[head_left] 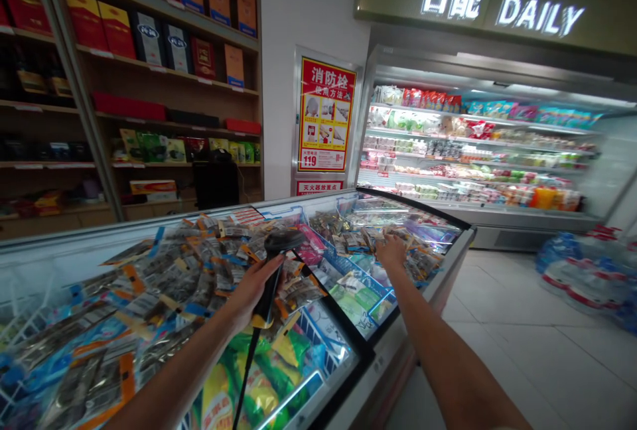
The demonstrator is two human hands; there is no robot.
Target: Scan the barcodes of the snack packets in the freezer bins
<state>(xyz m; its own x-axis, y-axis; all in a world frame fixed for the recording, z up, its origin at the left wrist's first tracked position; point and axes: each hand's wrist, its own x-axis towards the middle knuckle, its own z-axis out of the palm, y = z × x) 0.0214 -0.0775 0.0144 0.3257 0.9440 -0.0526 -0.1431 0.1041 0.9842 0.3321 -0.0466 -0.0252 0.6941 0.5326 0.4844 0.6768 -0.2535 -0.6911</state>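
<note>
My left hand (pixel 255 289) is closed round the handle of a black and yellow barcode scanner (pixel 271 277), its head tilted up and its cable hanging down. Under and around it, small clear packets (pixel 199 277) with orange or blue ends lie heaped on the chest freezer's glass top. Farther right, my right hand (pixel 392 252) reaches down onto a second heap of similar packets (pixel 421 261). Its fingers are bent and slightly blurred, and their tips are lost among the packets. Whether they grip one cannot be made out.
Through the freezer glass show green and yellow bags (pixel 259 383) and blue wire baskets. The freezer's frame edge (pixel 432 300) runs along the right. Wrapped water bottles (pixel 582 277) stand on the floor. Behind are boxed shelves (pixel 164 91) and a lit refrigerated display (pixel 472 144).
</note>
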